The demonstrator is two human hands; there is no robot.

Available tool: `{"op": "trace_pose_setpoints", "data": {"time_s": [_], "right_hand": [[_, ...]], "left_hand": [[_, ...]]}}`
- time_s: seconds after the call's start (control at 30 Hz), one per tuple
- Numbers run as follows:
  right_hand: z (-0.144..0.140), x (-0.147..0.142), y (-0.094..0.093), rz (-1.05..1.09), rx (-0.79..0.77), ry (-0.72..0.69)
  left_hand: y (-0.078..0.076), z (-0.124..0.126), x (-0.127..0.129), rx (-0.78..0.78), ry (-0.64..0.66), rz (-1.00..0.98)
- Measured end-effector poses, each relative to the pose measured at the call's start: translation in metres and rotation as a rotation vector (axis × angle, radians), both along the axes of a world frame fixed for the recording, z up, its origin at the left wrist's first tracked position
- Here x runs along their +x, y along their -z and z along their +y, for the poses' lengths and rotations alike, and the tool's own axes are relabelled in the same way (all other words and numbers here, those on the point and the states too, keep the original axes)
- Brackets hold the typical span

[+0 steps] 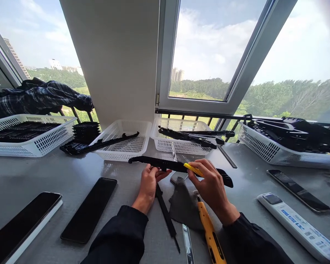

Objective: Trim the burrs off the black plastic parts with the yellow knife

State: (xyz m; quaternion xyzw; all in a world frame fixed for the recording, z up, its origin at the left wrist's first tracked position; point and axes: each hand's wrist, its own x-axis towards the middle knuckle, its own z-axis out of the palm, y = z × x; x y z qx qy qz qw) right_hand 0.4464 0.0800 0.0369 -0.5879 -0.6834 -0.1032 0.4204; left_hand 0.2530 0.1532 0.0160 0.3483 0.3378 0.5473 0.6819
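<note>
My left hand (150,180) grips a long black plastic strip (154,161) near its middle and holds it level above the grey table (71,172). My right hand (210,183) pinches a small yellow cutter (193,169) against the strip's right part. Below my hands lie a grey cloth (183,203), a thin black bar (166,216) and an orange-yellow utility knife (210,234).
Two white baskets (126,141) (178,145) with black strips stand just beyond my hands. Larger baskets sit far left (30,143) and far right (266,150). Phones (89,209) (22,223) (298,189) and a white remote (299,227) lie on the table. A window is behind.
</note>
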Motion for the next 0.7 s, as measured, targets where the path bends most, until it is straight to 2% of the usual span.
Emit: {"op": "trace_pose_setpoints", "data": {"time_s": [0.3,0.47,0.63,0.7], "right_hand": [[0.007,-0.002,0.015,0.118,-0.209,-0.097],[0.004,-0.007,0.011,0.145,-0.256,-0.156],[0.001,-0.01,0.008,0.139,-0.434,-0.163],[0.001,-0.01,0.006,0.141,-0.462,-0.154]], "left_hand": [[-0.003,-0.007,0.002,0.043,0.1,0.087],[-0.004,-0.007,0.002,0.108,0.179,0.203],[-0.004,-0.009,0.001,0.169,0.194,0.259],[-0.004,-0.01,0.001,0.184,0.192,0.254]]}}
